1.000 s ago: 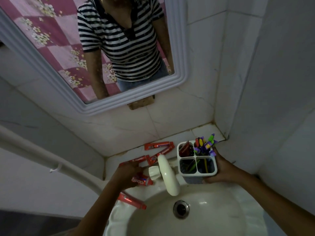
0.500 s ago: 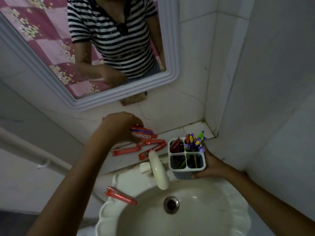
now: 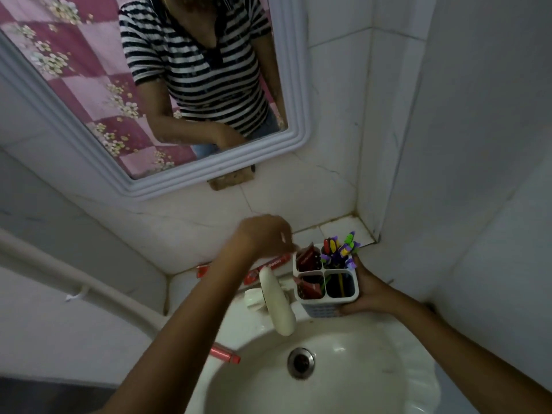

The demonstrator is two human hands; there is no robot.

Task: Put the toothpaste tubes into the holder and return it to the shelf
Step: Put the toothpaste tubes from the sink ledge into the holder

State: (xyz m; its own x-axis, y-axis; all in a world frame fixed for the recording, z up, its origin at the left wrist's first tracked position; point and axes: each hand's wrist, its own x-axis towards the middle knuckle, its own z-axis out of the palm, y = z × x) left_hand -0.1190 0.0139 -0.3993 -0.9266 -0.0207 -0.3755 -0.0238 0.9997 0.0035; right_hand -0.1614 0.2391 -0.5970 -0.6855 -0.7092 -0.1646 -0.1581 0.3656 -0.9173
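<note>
The white four-compartment holder (image 3: pixel 325 309) stands on the sink's back rim, and my right hand (image 3: pixel 369 292) grips its right side. One red toothpaste tube (image 3: pixel 307 259) sticks out of its back-left compartment. Another red tube (image 3: pixel 310 289) sits in the front-left one. Coloured toothbrushes (image 3: pixel 340 249) fill the back-right compartment. My left hand (image 3: pixel 264 234) hovers just left of the holder's back-left corner, blurred, fingers loosely apart with nothing seen in them. More red tubes (image 3: pixel 279 260) lie on the tiled shelf behind the tap, partly hidden by my left arm. One tube (image 3: pixel 225 352) lies on the sink's left rim.
A white tap (image 3: pixel 276 300) juts over the basin (image 3: pixel 358 392), just left of the holder. The drain (image 3: pixel 301 362) is in the basin's middle. A framed mirror (image 3: pixel 295 85) hangs above the shelf. Tiled walls close in at the right, and a white pipe (image 3: pixel 38 258) runs along the left wall.
My left hand lifted a tube from beside the tap and carried it right to the holder. A red tube now stands in the front-left compartment and the hand looks empty.
</note>
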